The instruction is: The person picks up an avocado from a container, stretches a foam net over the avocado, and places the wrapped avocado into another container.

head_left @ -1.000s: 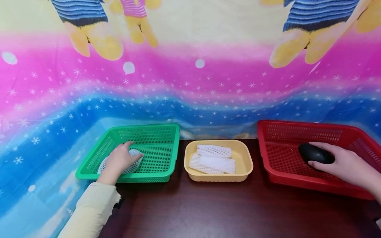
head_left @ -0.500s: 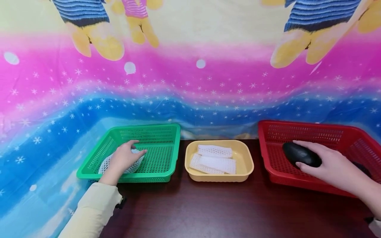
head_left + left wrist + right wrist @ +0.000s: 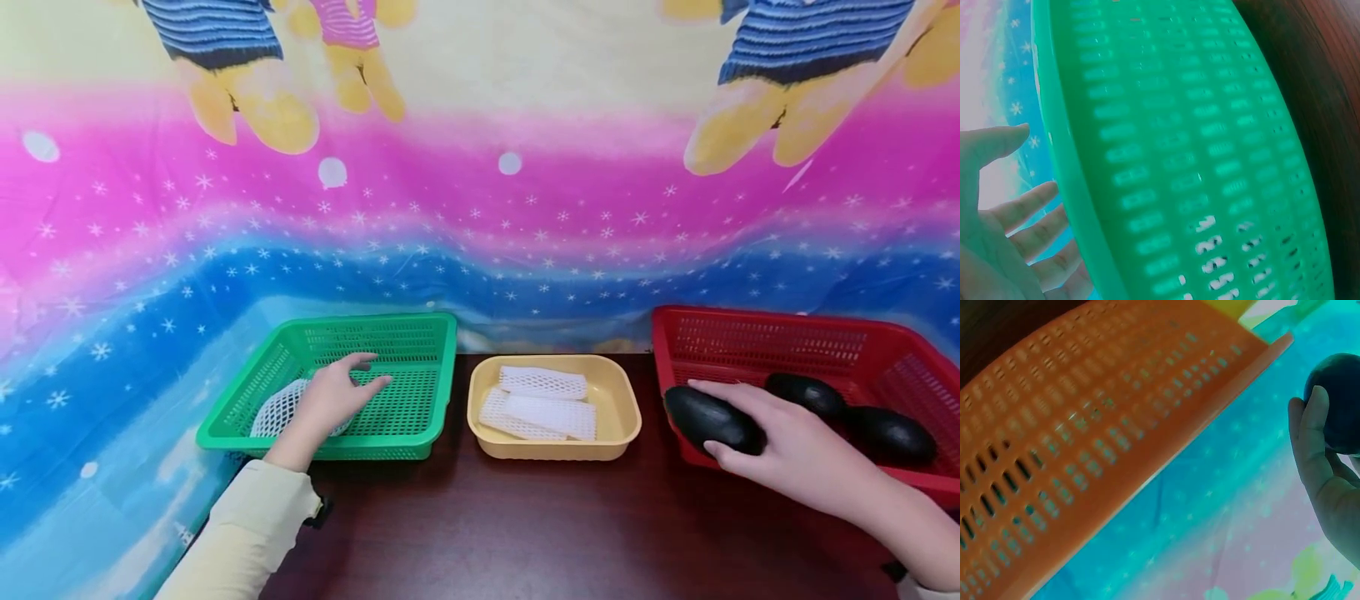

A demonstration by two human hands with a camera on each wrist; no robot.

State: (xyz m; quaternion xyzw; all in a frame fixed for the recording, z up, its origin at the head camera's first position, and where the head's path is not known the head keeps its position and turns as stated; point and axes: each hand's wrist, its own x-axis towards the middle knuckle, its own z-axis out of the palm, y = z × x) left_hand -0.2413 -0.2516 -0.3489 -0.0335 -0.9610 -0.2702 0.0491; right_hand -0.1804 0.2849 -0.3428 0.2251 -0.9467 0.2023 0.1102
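My right hand grips a glossy black oval fruit between thumb and fingers, over the left front rim of the red basket. The right wrist view also shows this fruit, partly cut off by the frame edge. Two similar black fruits lie in the red basket behind the hand. My left hand hovers over the green basket, fingers spread and holding nothing. Beneath it lies a rounded thing in white foam netting, partly hidden by the hand and wrist.
Between the baskets stands a shallow yellow tray holding several flat white foam net sleeves. All stand on a dark reddish-brown table. A colourful printed cloth hangs right behind them.
My right hand has carried the black fruit leftward and toward me, out to the basket's rim, uncovering two other fruits. My left hand has shifted slightly right, off the netted thing.
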